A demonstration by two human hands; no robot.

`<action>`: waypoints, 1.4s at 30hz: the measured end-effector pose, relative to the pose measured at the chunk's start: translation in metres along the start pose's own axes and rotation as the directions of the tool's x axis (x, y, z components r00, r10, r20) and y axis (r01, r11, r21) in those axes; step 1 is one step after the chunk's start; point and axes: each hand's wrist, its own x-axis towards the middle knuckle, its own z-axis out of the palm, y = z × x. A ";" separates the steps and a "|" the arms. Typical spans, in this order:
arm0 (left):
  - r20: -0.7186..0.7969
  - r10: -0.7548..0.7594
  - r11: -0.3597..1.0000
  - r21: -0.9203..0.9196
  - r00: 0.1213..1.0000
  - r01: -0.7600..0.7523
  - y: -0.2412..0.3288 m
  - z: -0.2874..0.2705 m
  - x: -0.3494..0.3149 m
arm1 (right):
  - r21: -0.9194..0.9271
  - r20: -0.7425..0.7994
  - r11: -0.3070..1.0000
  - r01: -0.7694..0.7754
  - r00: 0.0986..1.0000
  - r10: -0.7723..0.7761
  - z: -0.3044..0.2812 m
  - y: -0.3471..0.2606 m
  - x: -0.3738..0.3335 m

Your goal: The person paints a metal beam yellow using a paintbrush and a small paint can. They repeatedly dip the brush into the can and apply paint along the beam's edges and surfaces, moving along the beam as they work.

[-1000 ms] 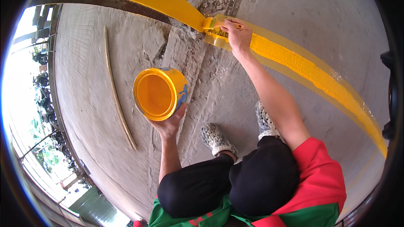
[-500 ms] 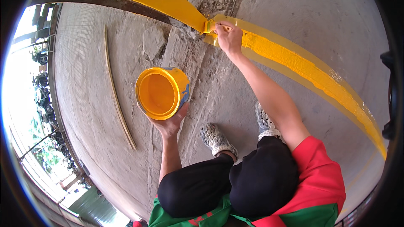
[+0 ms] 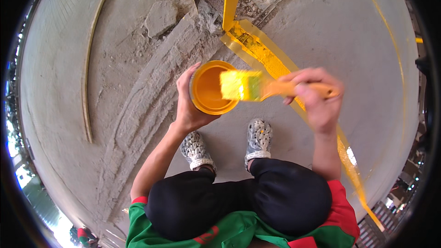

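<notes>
Near the centre of the frame the left hand (image 3: pixel 189 108) cups a small round paint pot (image 3: pixel 212 87) from its left side, thumb hooked over the upper rim and fingers curled underneath, so the pot sits tilted with its open mouth facing up; the inside is coated in orange-yellow paint. To the right of centre the right hand (image 3: pixel 317 96) is closed around the orange handle of a flat paintbrush (image 3: pixel 257 86), fingers wrapped together over the handle, though motion blur hides their exact placing. The brush lies roughly level across the picture, its yellow-loaded bristles over the right edge of the pot's mouth; whether they touch the rim I cannot tell. Below the hands, in the lower middle, two grey woven shoes (image 3: pixel 229 142) stand on the concrete floor (image 3: pixel 358 41), and black trousers and a green and red shirt fill the bottom edge. A painted yellow stripe (image 3: pixel 257 50) runs from the top centre down behind the brush and on toward the lower right, its edges paler than its middle. A thin yellow line (image 3: pixel 390 41) curves along the upper right. At the upper left a long pale strip (image 3: pixel 89 69) lies on rough, scraped floor, with a flat chunk of broken concrete (image 3: pixel 161 17) near the top
</notes>
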 end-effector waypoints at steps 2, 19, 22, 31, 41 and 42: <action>0.022 0.023 0.997 0.078 0.999 -0.025 0.003 0.010 -0.007 | -0.328 0.147 0.938 0.114 0.987 -0.069 0.022 0.002 -0.002; -0.035 0.067 0.997 0.035 0.997 -0.066 0.008 0.024 -0.017 | -0.539 0.058 0.842 0.031 0.998 0.001 0.031 0.011 -0.011; -0.042 0.037 0.998 0.050 0.998 -0.035 0.010 0.024 -0.016 | -0.680 0.038 0.728 0.093 0.995 -0.091 0.031 0.008 -0.014; -0.030 0.017 0.999 0.036 0.999 -0.016 0.008 0.024 -0.014 | -0.523 0.475 0.746 0.414 0.867 -0.148 0.025 -0.011 0.000; -0.051 0.022 0.997 0.073 0.998 -0.019 0.006 0.025 -0.012 | -0.558 0.569 0.736 0.384 0.822 0.003 -0.008 -0.016 0.003; -0.052 -0.004 0.998 0.068 0.999 0.007 0.005 0.025 -0.012 | -0.546 0.486 0.775 0.318 0.874 -0.016 -0.014 -0.014 0.002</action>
